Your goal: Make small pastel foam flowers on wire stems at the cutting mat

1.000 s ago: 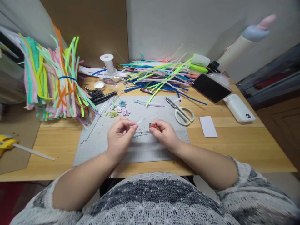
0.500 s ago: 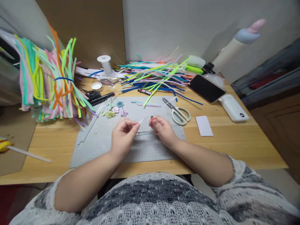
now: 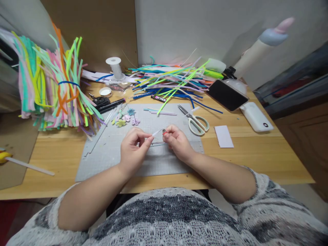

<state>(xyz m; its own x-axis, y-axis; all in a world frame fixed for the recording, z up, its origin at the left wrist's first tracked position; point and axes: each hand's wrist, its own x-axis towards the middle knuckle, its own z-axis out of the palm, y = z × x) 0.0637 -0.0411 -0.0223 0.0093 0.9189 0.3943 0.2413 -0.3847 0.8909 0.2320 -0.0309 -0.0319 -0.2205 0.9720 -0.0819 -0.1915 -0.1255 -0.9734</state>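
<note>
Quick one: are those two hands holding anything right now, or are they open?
Left hand: closed, pinching a thin white piece at the fingertips.
Right hand: closed around a red lighter.

There are two hands (image 3: 133, 147) (image 3: 180, 143), one lighter (image 3: 164, 132), one pair of scissors (image 3: 191, 117) and one spool (image 3: 117, 70).

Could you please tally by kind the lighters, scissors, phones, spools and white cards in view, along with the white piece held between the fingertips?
Red lighter, in the right hand: 1
White piece, in the left hand: 1
Scissors: 1 pair
Phone: 1
Spool: 1
White card: 1
Total: 6
</note>
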